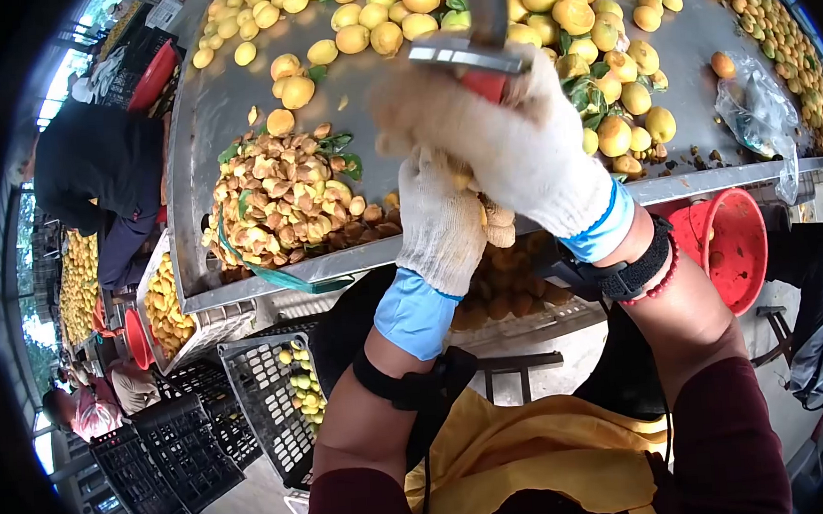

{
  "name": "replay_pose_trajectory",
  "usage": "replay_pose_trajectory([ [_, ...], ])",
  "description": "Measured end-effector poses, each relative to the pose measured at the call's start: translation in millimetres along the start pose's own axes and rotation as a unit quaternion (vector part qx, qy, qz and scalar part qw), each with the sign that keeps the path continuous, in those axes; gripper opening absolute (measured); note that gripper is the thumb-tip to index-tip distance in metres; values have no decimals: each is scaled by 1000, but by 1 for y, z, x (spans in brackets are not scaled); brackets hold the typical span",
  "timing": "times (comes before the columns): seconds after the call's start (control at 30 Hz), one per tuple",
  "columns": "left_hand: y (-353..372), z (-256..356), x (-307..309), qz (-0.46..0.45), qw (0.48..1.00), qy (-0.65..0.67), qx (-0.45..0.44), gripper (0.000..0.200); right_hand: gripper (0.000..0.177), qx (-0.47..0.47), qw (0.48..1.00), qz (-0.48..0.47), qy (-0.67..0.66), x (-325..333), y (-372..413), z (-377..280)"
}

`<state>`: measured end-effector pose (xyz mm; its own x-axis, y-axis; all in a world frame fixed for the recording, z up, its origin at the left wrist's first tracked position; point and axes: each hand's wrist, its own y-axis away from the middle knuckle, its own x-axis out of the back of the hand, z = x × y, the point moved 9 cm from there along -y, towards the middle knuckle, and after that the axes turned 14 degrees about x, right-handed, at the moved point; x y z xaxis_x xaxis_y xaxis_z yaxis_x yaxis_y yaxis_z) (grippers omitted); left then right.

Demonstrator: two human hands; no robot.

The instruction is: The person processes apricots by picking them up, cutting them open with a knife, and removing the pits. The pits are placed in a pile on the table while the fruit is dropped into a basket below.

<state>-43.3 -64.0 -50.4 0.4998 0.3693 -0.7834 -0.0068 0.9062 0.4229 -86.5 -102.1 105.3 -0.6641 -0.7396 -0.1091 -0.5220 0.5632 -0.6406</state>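
My right hand (517,133), in a white knitted glove over a blue cuff, is closed around a metal-bladed tool (486,17) with some red at its handle. The blade sticks up above my fist, blurred and cut off by the top edge. Just below, my gloved left hand (437,213) is curled around a yellow apricot (463,177), mostly hidden by fingers. Both hands are close together over the near edge of the metal table (222,89). Left of them lies a heap of brownish cut apricot pieces (281,204), with whole apricots (386,37) beyond.
More apricots and leaves lie at right, near a clear plastic bag (759,109). A red bucket (736,247) stands below the table's right edge. Black crates (273,388) are low at left. Another person (95,173) bends over at far left, and a further person (95,403) is below.
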Motion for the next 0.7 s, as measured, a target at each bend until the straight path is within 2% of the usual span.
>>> replay_pose_trajectory([
  [0.03,-3,13,13,56,974,-137,-171,37,40,-65,989,-117,64,-7,1,8],
  [0.07,10,26,12,111,899,-267,-330,40,32,78,985,-107,111,-4,0,2],
  [0.1,14,34,11,113,898,-269,-329,40,25,25,998,-28,-58,9,3,23],
  [0.13,3,30,13,41,976,-134,-168,39,28,-29,973,54,-221,20,6,39],
  [0.17,0,19,4,-34,999,10,0,38,41,-127,925,150,-326,24,10,54],
  [0.2,3,0,-11,-108,968,153,165,37,41,-126,925,146,-326,21,6,51],
  [0.27,-3,5,-10,-101,974,148,142,38,43,-138,929,190,-285,25,2,52],
  [0.33,-3,28,-15,-52,995,-52,63,39,42,-155,914,265,-264,46,3,58],
  [0.37,9,51,-1,133,973,-163,-97,38,41,-165,928,261,-210,55,4,57],
  [0.4,10,54,-1,128,973,-163,-101,38,41,-174,938,257,-155,63,5,53],
  [0.47,26,86,2,206,910,-287,-217,39,39,-228,946,224,-45,71,9,49],
  [0.53,38,91,-3,209,909,-292,-211,43,34,-245,953,177,-18,64,16,49],
  [0.57,39,90,1,190,924,-259,-207,43,32,-234,959,151,-47,57,20,55],
  [0.6,39,88,4,172,938,-226,-201,43,31,-271,955,117,-13,49,26,50],
  [0.63,38,85,1,126,959,-164,-194,44,33,-251,963,74,60,46,25,49],
  [0.67,40,84,2,124,959,-165,-196,44,34,-229,964,30,132,41,26,51],
  [0.7,40,80,2,94,968,-144,-184,43,39,-164,956,-8,244,36,24,45],
])
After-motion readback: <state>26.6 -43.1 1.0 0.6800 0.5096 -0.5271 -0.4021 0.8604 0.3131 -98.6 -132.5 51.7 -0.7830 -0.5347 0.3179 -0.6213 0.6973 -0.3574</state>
